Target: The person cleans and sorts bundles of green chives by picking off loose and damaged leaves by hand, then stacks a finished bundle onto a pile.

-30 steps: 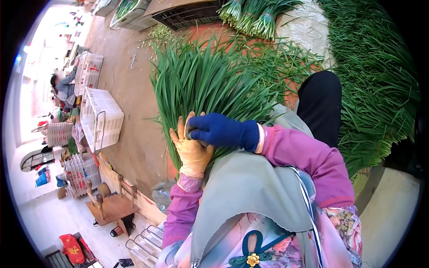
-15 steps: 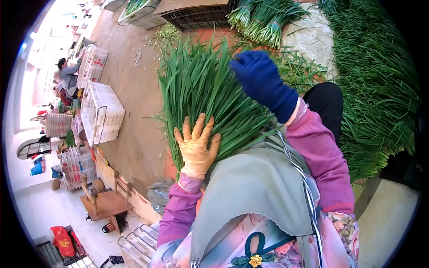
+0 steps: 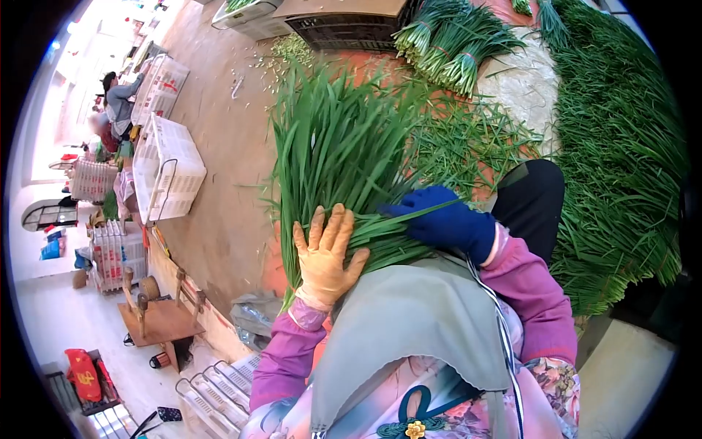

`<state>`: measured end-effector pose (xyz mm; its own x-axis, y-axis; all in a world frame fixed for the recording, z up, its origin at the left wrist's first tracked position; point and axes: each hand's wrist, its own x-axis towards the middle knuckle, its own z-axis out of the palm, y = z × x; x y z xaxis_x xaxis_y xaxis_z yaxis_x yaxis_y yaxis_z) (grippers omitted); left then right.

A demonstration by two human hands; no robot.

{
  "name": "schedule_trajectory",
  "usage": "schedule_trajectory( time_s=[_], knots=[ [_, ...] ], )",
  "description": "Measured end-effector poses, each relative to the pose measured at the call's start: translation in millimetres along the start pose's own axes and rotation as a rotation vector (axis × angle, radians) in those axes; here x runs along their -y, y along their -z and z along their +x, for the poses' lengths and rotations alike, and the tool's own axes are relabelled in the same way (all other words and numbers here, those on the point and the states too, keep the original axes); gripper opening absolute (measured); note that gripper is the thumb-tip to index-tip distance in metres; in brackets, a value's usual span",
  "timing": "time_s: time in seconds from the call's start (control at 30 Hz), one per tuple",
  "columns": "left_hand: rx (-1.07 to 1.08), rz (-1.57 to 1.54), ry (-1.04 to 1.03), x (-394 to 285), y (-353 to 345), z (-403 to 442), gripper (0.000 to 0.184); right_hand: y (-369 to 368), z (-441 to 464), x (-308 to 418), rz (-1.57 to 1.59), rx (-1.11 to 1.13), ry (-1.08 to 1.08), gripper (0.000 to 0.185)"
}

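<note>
A large loose heap of garlic chives (image 3: pixel 329 139) lies across my lap, against the grey apron (image 3: pixel 417 314). My left hand (image 3: pixel 325 256), in a tan rubber glove, rests flat on the heap's near left side with fingers spread. On the right side of the heap is my right hand (image 3: pixel 450 223), in a dark blue knit glove. Its fingers are curled into the leaves, and a long blade slants across it. The fingertips are partly hidden among the green.
Tied chive bundles (image 3: pixel 453 47) lie at the back, near a dark crate (image 3: pixel 344 31). A big mass of chives (image 3: pixel 621 146) fills the right. Loose trimmings (image 3: pixel 468 139) cover the ground. White baskets (image 3: pixel 172 172), a small wooden stool (image 3: pixel 161 322) and another person (image 3: pixel 121 99) are left.
My right hand has come down from above the heap, towards my lap, and its fingers are now in the leaves. My left hand keeps its place on the chives. The view has shifted slightly.
</note>
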<state>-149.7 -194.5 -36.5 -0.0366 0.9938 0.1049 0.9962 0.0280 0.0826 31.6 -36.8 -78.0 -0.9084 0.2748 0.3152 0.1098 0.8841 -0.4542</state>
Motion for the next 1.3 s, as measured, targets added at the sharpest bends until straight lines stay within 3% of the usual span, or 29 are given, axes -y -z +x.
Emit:
schedule_trajectory(
  time_s=[0.07,0.13,0.2,0.27,0.33,0.37,0.47,0.6,0.63,0.73,0.77,0.8,0.87,0.9,1.13,1.17,1.23,1.27,1.3],
  knots=[
    [-0.004,0.014,-0.009,0,-3,-1,0.065,6,-9,-23,0.163,-0.097,-0.018,0.032],
    [0.006,0.002,-0.040,1,-5,-1,0.064,15,-13,-55,0.042,-0.143,-0.177,0.034],
    [0.002,-0.027,-0.026,0,-3,-1,0.062,31,0,-66,-0.146,-0.344,-0.295,0.041],
    [0.027,-0.059,-0.038,2,-1,-2,0.061,55,17,-63,-0.161,-0.392,-0.304,0.043],
    [0.016,-0.064,-0.043,4,-1,-4,0.060,69,36,-60,-0.045,-0.599,-0.221,0.039],
    [0.027,-0.074,-0.051,5,0,-5,0.059,73,43,-62,-0.004,-0.619,-0.252,0.030],
    [0.025,-0.094,-0.072,7,3,-9,0.056,73,61,-78,0.115,-0.700,-0.253,0.025],
    [0.066,-0.126,-0.140,17,4,-20,0.054,64,76,-103,0.278,-0.648,-0.275,0.031],
    [0.058,-0.130,-0.164,21,3,-24,0.054,82,78,-89,0.082,-0.342,-0.463,0.041],
    [0.026,-0.145,-0.220,30,1,-30,0.053,57,86,-105,-0.250,-0.259,-0.350,0.059],
    [0.029,-0.141,-0.229,33,1,-32,0.054,52,88,-109,-0.152,-0.266,-0.291,0.047],
    [0.034,-0.136,-0.235,34,1,-33,0.055,52,87,-117,-0.153,-0.269,-0.292,0.047],
    [0.035,-0.131,-0.223,35,1,-36,0.054,68,86,-116,0.496,0.117,-0.453,0.027],
    [0.035,-0.131,-0.224,36,0,-37,0.054,78,81,-113,0.819,0.086,-0.564,0.016],
    [0.009,-0.136,-0.252,38,-2,-37,0.056,73,78,-127,1.150,0.141,-0.613,0.019],
    [-0.001,-0.141,-0.255,39,-1,-38,0.056,66,76,-142,1.019,0.092,-0.453,0.019],
    [-0.005,-0.142,-0.252,42,-2,-41,0.056,75,61,-179,1.180,-0.259,-0.051,0.030],
    [-0.013,-0.147,-0.244,42,-4,-42,0.056,107,51,-173,1.432,-0.265,-0.184,0.035],
    [-0.019,-0.144,-0.246,43,-5,-42,0.054,118,54,-172,1.281,-0.401,-0.283,0.039]
  ],
)
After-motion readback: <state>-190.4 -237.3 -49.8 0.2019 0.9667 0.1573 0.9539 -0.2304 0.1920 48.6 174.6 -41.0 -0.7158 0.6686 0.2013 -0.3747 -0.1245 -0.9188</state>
